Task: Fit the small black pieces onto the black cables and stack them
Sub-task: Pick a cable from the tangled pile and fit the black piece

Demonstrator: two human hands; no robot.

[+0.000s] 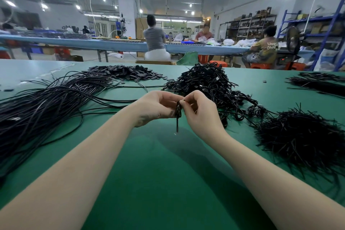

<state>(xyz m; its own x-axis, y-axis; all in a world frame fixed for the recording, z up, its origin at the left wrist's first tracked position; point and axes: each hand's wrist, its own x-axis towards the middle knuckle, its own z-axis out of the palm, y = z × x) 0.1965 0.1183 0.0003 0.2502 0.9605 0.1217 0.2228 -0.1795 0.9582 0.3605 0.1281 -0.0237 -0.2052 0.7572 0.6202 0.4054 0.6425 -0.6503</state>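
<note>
Hands are being held together at the centre of the frame, above the green bench [158, 164]. A thin black cable [177, 117] is being pinched between them: the left hand [156, 107] is being curled around its upper part, while the fingers [188, 100] of the right hand [200, 111] are being closed on its top end, where a small black piece seems to be sitting, though this cannot be told for sure. The cable's lower end is being left hanging just above the bench.

At the left of the frame, a long bundle of loose black cables [46, 106] is being spread across the bench. At the upper centre-left, a flat heap of small black rectangular pieces [127, 73] is lying. Right of it, behind the hands, a tangled mound of looped black cables [205, 82] is being piled. At the right edge, a bristly pile of short black strands [302, 138] is lying.
</note>
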